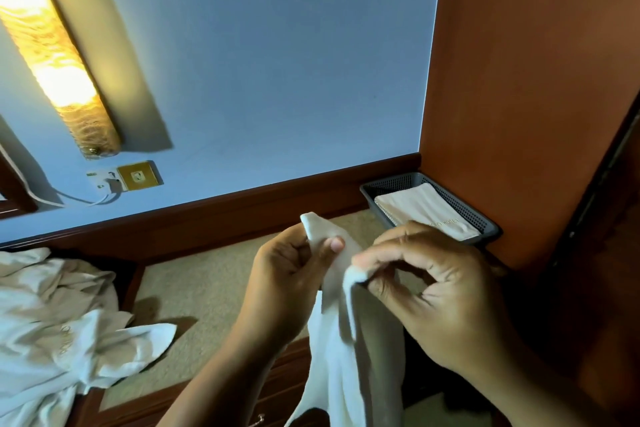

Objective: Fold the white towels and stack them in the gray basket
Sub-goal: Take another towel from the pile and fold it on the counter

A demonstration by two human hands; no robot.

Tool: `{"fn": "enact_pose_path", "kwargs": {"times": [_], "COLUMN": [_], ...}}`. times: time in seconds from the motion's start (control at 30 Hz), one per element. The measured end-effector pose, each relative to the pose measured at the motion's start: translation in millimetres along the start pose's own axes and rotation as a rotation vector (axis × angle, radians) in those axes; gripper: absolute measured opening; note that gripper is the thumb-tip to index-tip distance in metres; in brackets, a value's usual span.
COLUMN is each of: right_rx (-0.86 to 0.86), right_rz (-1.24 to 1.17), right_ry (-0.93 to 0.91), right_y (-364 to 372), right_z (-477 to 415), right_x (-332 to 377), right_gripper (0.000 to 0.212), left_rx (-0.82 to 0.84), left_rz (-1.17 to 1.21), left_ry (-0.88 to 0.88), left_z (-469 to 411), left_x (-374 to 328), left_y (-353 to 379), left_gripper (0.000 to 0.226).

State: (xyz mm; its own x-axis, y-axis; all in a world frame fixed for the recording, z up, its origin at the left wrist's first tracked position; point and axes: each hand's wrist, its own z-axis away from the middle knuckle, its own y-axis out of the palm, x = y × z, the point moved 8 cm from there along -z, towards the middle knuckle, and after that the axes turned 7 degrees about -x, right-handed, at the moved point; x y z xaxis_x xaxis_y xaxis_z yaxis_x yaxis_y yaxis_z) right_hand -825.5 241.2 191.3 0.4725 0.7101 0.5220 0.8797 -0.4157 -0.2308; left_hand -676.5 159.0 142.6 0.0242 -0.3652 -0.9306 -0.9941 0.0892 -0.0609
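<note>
progress: partly done. pile of unfolded towels [59, 322] lies well left of the hands, all yet to be folded. gray basket [460, 206] sits just beyond the right hand, against the orange wall [519, 80], with a folded towel [422, 208] flat inside; can't tell if more lie under it. held towel [332, 340] hangs between both hands, unfolded. left hand [287, 270] pinches a top corner, thumb against fingers. right hand [440, 291] pinches a bunched edge at its fingertips, other fingers loosely curled.
</note>
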Motion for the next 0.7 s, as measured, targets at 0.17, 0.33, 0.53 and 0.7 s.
{"fn": "enact_pose_path", "kwargs": {"times": [0.17, 0.33, 0.53, 0.7], "right_rx": [-0.085, 0.022, 0.219, 0.282], "right_rz": [0.125, 0.131, 0.085, 0.111], "right_ry": [0.03, 0.166, 0.363, 0.412], "right_y": [2.4, 13.7, 23.6, 25.1], "right_z": [-15.2, -22.5, -20.4, -12.7], "right_x": [-6.4, -17.3, -38.5, -44.4], "right_gripper": [0.006, 0.005, 0.006, 0.008], "left_rx": [0.102, 0.203, 0.13, 0.096], "left_rz": [-0.002, 0.138, 0.174, 0.084], "left_ry": [0.01, -0.056, -0.107, -0.072], "left_z": [9.5, 19.3, 26.9, 31.2], "left_x": [2.6, 8.5, 16.5, 14.7], "left_y": [5.7, 13.0, 9.3, 5.9], "left_gripper": [0.024, 0.031, 0.031, 0.032]}}
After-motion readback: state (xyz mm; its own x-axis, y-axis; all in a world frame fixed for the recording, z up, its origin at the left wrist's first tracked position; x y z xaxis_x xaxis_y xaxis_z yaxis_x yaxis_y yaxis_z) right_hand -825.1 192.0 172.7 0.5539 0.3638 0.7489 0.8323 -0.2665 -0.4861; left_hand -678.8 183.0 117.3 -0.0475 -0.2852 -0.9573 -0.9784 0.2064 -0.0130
